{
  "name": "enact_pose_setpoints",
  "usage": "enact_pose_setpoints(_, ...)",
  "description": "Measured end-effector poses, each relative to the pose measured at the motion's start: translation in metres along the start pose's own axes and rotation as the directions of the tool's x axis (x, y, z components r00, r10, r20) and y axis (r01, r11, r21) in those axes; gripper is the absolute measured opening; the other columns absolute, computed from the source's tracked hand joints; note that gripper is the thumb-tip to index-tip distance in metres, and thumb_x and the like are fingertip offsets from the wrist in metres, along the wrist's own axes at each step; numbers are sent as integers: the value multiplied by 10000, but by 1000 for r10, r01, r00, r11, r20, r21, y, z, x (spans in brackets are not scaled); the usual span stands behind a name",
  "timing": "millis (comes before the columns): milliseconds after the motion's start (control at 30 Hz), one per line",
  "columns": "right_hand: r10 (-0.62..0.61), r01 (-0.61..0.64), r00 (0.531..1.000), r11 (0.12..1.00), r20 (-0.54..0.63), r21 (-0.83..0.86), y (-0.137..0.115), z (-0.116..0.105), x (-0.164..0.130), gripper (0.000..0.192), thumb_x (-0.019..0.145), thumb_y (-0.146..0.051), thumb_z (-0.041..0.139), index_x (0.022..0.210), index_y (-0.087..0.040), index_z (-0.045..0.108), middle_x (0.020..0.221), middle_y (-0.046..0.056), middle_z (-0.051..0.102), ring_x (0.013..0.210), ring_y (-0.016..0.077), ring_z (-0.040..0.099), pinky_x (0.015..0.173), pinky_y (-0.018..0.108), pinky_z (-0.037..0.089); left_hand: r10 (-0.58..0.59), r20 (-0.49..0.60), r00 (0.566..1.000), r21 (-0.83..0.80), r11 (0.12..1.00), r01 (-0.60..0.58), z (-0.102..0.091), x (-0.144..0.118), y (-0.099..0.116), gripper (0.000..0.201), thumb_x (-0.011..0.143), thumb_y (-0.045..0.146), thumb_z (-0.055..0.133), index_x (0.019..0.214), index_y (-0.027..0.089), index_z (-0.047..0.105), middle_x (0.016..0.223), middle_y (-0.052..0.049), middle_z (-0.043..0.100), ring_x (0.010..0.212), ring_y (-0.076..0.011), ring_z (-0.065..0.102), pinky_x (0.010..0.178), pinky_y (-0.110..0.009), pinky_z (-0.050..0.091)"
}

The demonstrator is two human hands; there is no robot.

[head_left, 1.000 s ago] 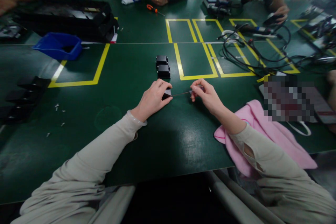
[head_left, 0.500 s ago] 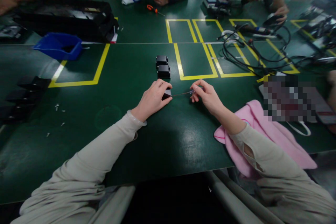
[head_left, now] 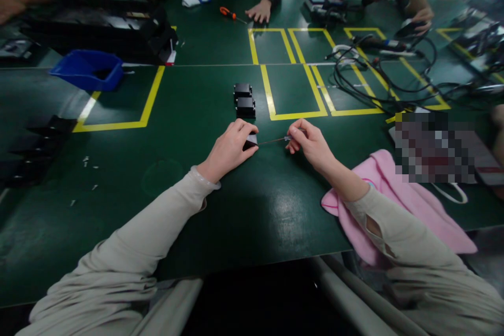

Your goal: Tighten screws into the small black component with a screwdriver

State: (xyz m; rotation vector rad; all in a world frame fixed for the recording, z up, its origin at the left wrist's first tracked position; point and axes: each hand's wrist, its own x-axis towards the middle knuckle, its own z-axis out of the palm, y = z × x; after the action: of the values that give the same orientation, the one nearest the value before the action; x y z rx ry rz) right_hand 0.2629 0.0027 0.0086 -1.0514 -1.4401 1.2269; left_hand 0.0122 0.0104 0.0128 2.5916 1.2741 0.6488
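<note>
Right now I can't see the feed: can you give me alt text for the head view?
The left hand pins a small black block to the green table while the right hand holds a thin screwdriver with its tip at the block. Two more black blocks sit just beyond; a pink cloth lies at the right.

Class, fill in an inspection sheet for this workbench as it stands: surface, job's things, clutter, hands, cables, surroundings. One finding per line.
Surface: dark green table marked with yellow tape boxes.
Job's things: small black block under the left hand; thin screwdriver with its tip at the block; two more black blocks just beyond.
Clutter: small white bits at left; pink cloth under the right forearm; blue bin; orange-handled tool.
Hands: left hand grips the block; right hand pinches the screwdriver.
Cables: black tangle at far right.
Surroundings: other people's hands along the far edge.
</note>
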Motion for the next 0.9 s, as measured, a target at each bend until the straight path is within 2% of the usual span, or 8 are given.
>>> enact_pose_setpoints(100, -13, 13, 1000, 1000, -20, -7, 0, 0, 0, 391, 933, -595, 694, 838, -250, 536, 504, -105, 478, 471, 96, 491, 605, 303, 531, -3, 9, 1000, 4, 1000, 3, -1, 0, 2, 333, 918, 205, 697, 1217, 196, 550, 1214, -99, 604, 1122, -270, 604, 912, -419, 569)
enact_pose_setpoints(333, -23, 22, 1000, 998, -13, -51, -2, -2, -1, 292, 942, -494, 701, 901, -250, 548, 569, -82, 564, 534, 114, 573, 618, 304, 520, 1, 18, 1000, 7, 1000, -1, -1, 1, 2, 334, 927, 224, 694, 1226, 206, 547, 1225, -97, 603, 1140, -273, 607, 915, -423, 575)
enact_pose_setpoints(400, -15, 15, 1000, 999, -11, -42, -2, -2, -1, 314, 945, -521, 693, 886, -249, 545, 568, -80, 562, 531, 113, 571, 613, 304, 521, 2, 19, 1000, 8, 1000, -2, -1, 1, 3, 340, 924, 231, 702, 1225, 210, 546, 1221, -94, 602, 1136, -270, 609, 913, -420, 577)
enact_pose_setpoints(600, 31, -31, 999, 999, 21, 31, -1, -2, 0, 427, 929, -648, 674, 830, -256, 539, 482, -117, 424, 451, 94, 474, 615, 311, 540, -8, 22, 1000, 8, 1000, 8, -2, 1, 4, 333, 929, 249, 713, 1214, 207, 548, 1214, -92, 606, 1120, -268, 610, 883, -410, 578)
enact_pose_setpoints(900, 32, -32, 999, 999, 19, 12, -2, -2, 1, 511, 879, -731, 683, 787, -253, 528, 446, -116, 445, 392, 91, 470, 503, 285, 477, -5, 16, 1000, 17, 1000, 5, -2, 0, 4, 321, 941, 250, 708, 1217, 196, 553, 1217, -94, 607, 1128, -265, 608, 879, -400, 575)
